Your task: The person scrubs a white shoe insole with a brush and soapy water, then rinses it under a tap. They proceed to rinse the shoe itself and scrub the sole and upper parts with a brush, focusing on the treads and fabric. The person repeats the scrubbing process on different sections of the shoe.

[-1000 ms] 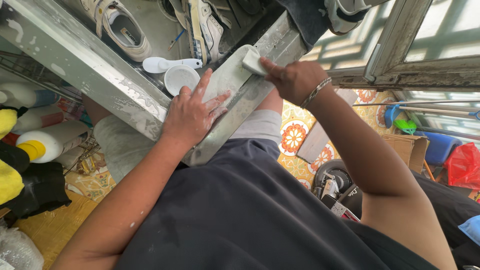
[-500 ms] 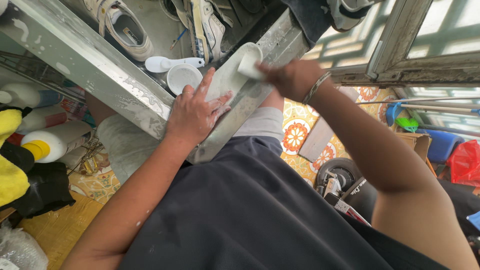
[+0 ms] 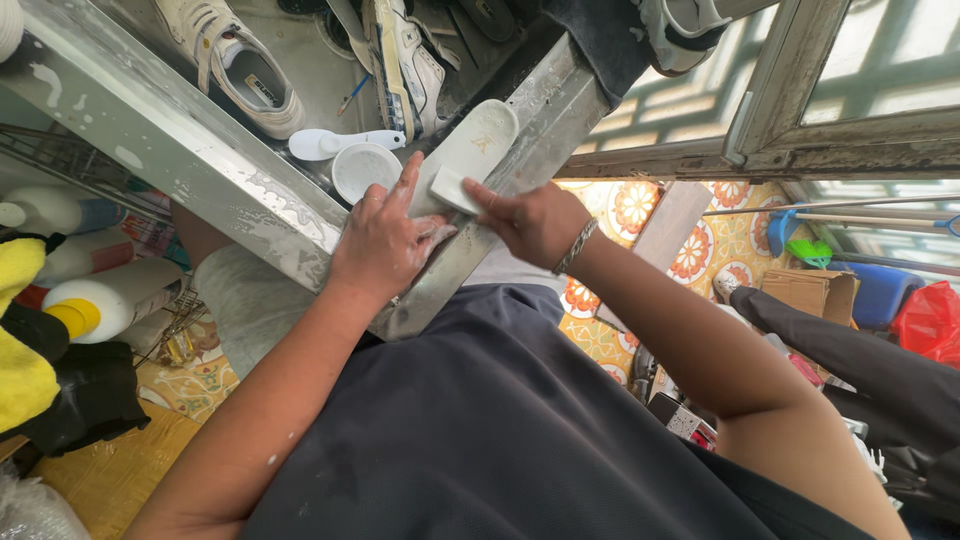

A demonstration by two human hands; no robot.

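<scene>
A white shoe insole (image 3: 478, 143) lies along the metal rim of a steel sink (image 3: 190, 150). My left hand (image 3: 383, 240) presses flat on its near end, fingers spread. My right hand (image 3: 530, 222), with a bracelet on the wrist, grips a small white sponge block (image 3: 453, 190) and holds it against the insole's middle. Both hands look wet and soapy.
In the sink lie white sneakers (image 3: 235, 65), another shoe (image 3: 400, 55), a white scoop (image 3: 335, 143) and a small white bowl (image 3: 363, 170). White bottles (image 3: 105, 295) and a yellow cloth (image 3: 22, 350) sit at left. A window frame (image 3: 790, 90) stands at right.
My right hand has slid the sponge block down the insole, from its far end toward my left hand. The left hand has kept its place on the insole.
</scene>
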